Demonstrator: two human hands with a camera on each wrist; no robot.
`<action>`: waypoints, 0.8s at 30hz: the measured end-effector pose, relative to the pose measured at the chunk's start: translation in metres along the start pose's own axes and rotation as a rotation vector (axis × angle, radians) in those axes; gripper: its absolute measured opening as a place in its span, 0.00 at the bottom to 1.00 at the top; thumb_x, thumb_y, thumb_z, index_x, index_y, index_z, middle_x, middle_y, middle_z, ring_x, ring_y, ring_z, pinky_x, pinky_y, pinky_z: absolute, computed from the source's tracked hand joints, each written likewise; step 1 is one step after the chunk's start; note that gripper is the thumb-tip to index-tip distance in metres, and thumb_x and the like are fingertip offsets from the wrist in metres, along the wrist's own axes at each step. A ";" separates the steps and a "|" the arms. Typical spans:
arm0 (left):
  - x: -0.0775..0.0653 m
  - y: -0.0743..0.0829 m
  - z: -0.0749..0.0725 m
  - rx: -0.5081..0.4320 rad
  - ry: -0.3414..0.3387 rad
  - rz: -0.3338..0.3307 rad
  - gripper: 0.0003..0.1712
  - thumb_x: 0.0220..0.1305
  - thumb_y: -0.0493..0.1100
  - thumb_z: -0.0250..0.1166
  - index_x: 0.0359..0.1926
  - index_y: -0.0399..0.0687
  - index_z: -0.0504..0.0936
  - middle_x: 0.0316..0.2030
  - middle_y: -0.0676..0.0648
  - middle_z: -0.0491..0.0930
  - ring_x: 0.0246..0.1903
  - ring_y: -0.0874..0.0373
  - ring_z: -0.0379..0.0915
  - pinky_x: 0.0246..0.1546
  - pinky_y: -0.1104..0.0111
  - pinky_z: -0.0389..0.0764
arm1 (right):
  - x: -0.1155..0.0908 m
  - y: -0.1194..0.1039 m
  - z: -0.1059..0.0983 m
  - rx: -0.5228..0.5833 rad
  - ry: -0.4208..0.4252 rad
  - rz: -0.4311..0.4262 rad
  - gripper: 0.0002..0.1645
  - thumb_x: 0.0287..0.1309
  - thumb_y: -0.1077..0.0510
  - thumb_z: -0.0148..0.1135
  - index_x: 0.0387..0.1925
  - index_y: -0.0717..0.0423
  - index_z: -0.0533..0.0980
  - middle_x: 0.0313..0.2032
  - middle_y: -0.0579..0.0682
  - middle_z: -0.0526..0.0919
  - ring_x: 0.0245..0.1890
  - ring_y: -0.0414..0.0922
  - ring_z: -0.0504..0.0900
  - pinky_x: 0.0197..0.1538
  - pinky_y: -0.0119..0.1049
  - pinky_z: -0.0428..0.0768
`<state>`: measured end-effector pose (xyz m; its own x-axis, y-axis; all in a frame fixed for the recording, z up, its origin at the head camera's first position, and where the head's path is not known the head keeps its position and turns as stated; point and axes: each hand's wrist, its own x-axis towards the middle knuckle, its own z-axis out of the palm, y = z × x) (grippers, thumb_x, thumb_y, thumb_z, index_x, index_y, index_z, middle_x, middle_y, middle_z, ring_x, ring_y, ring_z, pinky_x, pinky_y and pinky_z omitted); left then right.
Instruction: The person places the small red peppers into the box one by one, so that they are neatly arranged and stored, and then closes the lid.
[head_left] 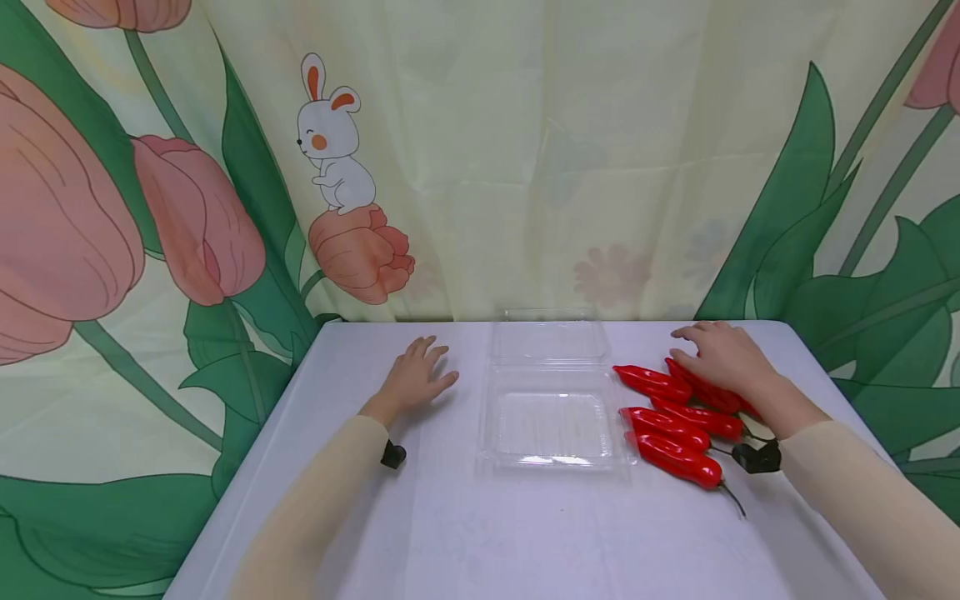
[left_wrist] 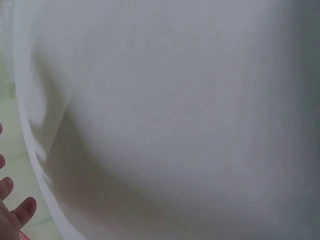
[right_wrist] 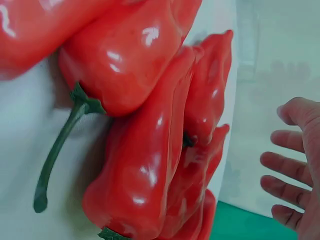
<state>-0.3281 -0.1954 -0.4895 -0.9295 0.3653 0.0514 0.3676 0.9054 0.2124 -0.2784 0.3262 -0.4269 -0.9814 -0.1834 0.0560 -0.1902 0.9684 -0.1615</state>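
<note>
Several glossy red peppers (head_left: 675, 457) with dark green stems lie in a loose pile on the right side of the table. My right hand (head_left: 723, 358) hovers at the far end of the pile, fingers spread and slightly bent, holding nothing. In the right wrist view, that hand (right_wrist: 309, 145) appears beyond the peppers (right_wrist: 145, 170), with a gap between them. A clear plastic clamshell box (head_left: 551, 427) sits unfolded in the middle, its lid (head_left: 551, 342) laid back toward the curtain. To its left, my left hand (head_left: 412, 375) is held over the table with fingers spread and nothing in it.
A white cloth covers the table (head_left: 555, 533). Behind it hangs a curtain (head_left: 480, 167) printed with tulips and a rabbit. Small black wrist cameras sit on the left wrist (head_left: 393, 455) and right wrist (head_left: 757, 457), the right one close beside the pepper stems.
</note>
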 end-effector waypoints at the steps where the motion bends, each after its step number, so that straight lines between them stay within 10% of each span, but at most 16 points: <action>1: -0.002 0.002 0.002 -0.016 0.006 0.008 0.41 0.72 0.68 0.53 0.75 0.49 0.68 0.78 0.38 0.57 0.79 0.37 0.48 0.70 0.36 0.63 | -0.002 -0.002 -0.001 0.007 -0.002 -0.003 0.37 0.57 0.47 0.73 0.63 0.62 0.76 0.61 0.73 0.75 0.60 0.72 0.71 0.57 0.74 0.74; 24: -0.030 0.041 0.021 -0.251 0.069 0.068 0.33 0.77 0.60 0.53 0.71 0.45 0.71 0.76 0.38 0.61 0.78 0.39 0.52 0.74 0.42 0.59 | -0.017 -0.028 0.016 0.091 -0.033 -0.080 0.34 0.54 0.48 0.76 0.59 0.60 0.80 0.52 0.67 0.83 0.50 0.64 0.82 0.51 0.67 0.81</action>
<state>-0.2843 -0.1651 -0.5030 -0.9059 0.4002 0.1384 0.4181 0.7939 0.4414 -0.2572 0.2994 -0.4390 -0.9631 -0.2663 0.0401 -0.2678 0.9313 -0.2471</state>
